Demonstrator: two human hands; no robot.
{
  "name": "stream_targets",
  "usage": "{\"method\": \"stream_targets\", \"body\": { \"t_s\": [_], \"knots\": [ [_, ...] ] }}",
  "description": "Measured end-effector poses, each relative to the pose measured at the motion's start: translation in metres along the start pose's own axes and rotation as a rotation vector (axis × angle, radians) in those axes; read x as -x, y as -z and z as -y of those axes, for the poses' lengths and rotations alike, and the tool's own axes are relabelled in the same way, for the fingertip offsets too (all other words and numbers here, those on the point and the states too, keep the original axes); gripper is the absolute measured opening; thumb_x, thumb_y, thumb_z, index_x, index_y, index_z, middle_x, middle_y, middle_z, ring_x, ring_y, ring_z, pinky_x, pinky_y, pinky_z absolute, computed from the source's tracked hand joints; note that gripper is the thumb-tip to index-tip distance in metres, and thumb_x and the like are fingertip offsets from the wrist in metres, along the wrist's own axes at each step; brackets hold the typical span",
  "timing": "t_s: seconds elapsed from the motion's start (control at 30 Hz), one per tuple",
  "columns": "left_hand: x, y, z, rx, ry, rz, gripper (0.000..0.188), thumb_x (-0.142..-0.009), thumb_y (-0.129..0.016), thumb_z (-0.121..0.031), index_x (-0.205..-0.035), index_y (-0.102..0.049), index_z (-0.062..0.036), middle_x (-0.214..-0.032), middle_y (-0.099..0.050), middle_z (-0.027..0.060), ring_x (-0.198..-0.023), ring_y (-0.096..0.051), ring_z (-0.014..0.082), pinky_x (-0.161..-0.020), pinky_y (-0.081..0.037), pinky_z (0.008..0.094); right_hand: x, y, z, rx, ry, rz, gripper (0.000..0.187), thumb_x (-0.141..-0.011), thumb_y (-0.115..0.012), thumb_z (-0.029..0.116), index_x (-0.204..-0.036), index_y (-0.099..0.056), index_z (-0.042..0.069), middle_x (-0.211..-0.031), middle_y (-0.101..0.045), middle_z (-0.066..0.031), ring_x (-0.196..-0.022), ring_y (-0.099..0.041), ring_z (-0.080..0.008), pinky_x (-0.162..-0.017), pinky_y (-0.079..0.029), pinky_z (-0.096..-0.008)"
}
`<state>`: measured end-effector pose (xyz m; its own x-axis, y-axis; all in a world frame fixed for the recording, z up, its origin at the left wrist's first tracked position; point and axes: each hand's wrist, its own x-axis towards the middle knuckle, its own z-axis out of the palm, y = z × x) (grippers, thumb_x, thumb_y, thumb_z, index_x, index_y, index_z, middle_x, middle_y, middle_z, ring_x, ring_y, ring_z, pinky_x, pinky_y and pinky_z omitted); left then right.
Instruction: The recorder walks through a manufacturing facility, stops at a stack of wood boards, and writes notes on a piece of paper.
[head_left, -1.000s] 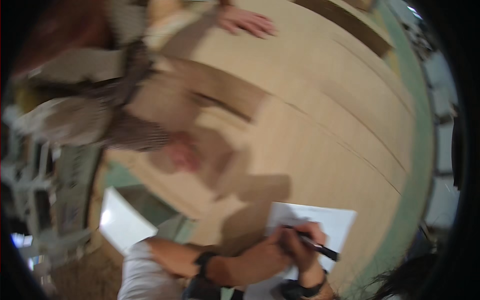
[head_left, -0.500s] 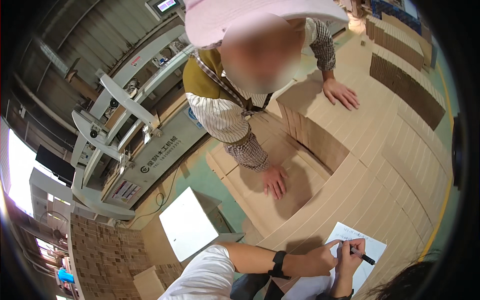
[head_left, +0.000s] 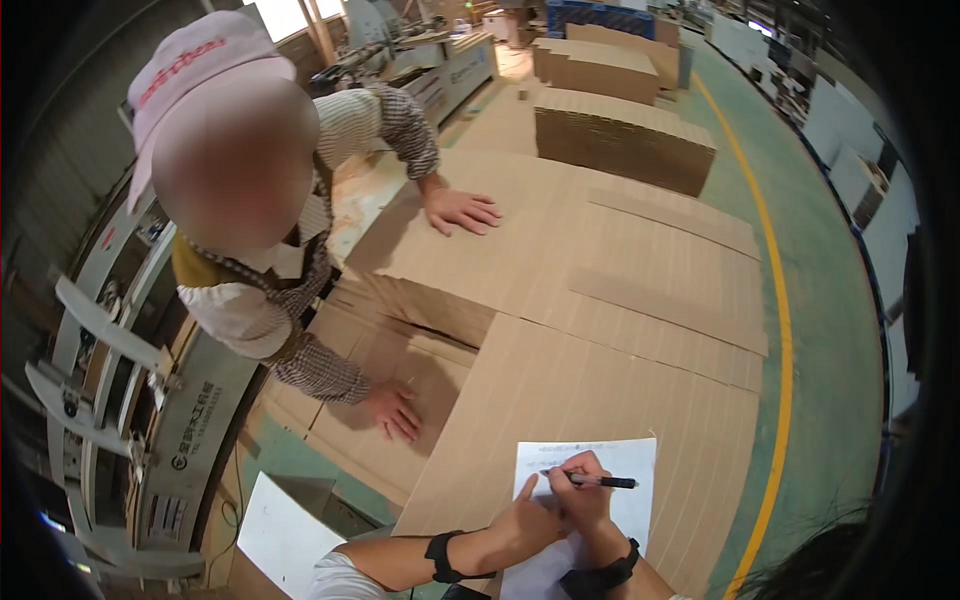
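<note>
Paper sheet (head_left: pixel 610 470), white, lies flat on the near edge of a broad stack of cardboard sheets (head_left: pixel 600 300), low in the scene and slightly right of centre. Starting at the far left, grey metal machinery (head_left: pixel 110 390) with slanted arms runs along the edge of the scene, and a white board (head_left: pixel 280 535) lies on the floor near it. Just right of that stands another person in a pink cap (head_left: pixel 195 70) and a striped shirt with a checked sleeve, leaning over the cardboard; one of this person's hands (head_left: pixel 395 410) rests flat on a lower cardboard sheet, the other (head_left: pixel 460 210) presses flat on the upper stack farther away. Moving right to the near centre, the wearer's left hand (head_left: pixel 525 515), with a black band at the wrist, rests on the paper sheet with fingers loosely curled and the forefinger stretched out, grasping nothing. Touching it on the right, the right hand (head_left: pixel 580 495), with a black watch at the wrist, is clenched around a black pen (head_left: pixel 595 481) that lies across the paper with its end pointing right. Farther right, a yellow line (head_left: pixel 780 330) runs along the green floor, and more cardboard stacks (head_left: pixel 620 140) stand at the far end.
</note>
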<state>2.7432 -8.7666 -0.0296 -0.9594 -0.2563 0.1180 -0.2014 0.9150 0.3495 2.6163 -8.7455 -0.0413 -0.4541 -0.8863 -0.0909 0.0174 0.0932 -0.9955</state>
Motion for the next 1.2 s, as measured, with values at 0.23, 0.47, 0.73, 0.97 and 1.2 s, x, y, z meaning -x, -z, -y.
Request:
{"method": "stream_targets", "body": {
  "t_s": [0.23,0.47,0.73,0.97,1.2],
  "knots": [
    [-0.015,0.027,-0.004,-0.14,0.019,0.317,0.031,-0.081,-0.056,-0.038,-0.078,-0.067,-0.0098,-0.06,-0.06,0.0062,-0.057,-0.061,0.0218,-0.099,-0.029,0.0517,0.001,0.007,0.007,-0.048,-0.031,0.043,0.018,-0.077,-0.068,0.01,-0.078,-0.052,0.002,-0.058,-0.056,-0.0025,-0.052,-0.05,-0.0059,-0.046,-0.041,-0.0219],
    [-0.005,0.031,0.006,-0.052,0.039,0.362,0.042,-0.077,-0.061,-0.035,-0.1,-0.058,0.0004,-0.06,-0.059,0.0082,-0.065,-0.062,0.0243,-0.101,-0.026,0.0565,-0.003,0.002,0.024,0.052,-0.055,0.064,0.016,-0.074,-0.07,0.007,-0.077,-0.055,0.003,-0.065,-0.058,-0.0014,-0.056,-0.051,-0.0061,-0.05,-0.042,-0.0221],
    [-0.006,0.03,0.0,-0.06,0.051,0.34,0.043,-0.078,-0.059,-0.026,-0.106,-0.054,0.0064,-0.062,-0.057,0.0101,-0.062,-0.06,0.0237,-0.1,-0.027,0.0586,-0.002,0.001,0.022,0.174,0.063,0.087,0.013,-0.074,-0.071,0.005,-0.079,-0.059,0.003,-0.066,-0.059,-0.003,-0.058,-0.054,-0.0073,-0.051,-0.044,-0.0219],
    [-0.005,0.028,0.002,-0.013,0.046,0.255,0.026,-0.075,-0.051,-0.012,-0.093,-0.058,0.0054,-0.055,-0.054,0.0103,-0.054,-0.059,0.0247,-0.1,-0.024,0.0614,-0.006,0.002,0.026,0.253,0.076,0.114,0.014,-0.075,-0.071,0.006,-0.083,-0.06,0.004,-0.075,-0.061,-0.0052,-0.062,-0.057,-0.0108,-0.056,-0.046,-0.0236],
    [-0.006,0.03,0.004,0.053,0.045,0.283,0.022,-0.075,-0.051,-0.011,-0.089,-0.058,0.0043,-0.053,-0.055,0.0098,-0.052,-0.059,0.0238,-0.104,-0.02,0.0583,-0.004,0.001,0.025,0.248,-0.002,0.055,0.016,-0.075,-0.071,0.007,-0.075,-0.055,0.005,-0.067,-0.056,-0.0043,-0.056,-0.052,-0.0092,-0.051,-0.041,-0.0225]
  ]
}}
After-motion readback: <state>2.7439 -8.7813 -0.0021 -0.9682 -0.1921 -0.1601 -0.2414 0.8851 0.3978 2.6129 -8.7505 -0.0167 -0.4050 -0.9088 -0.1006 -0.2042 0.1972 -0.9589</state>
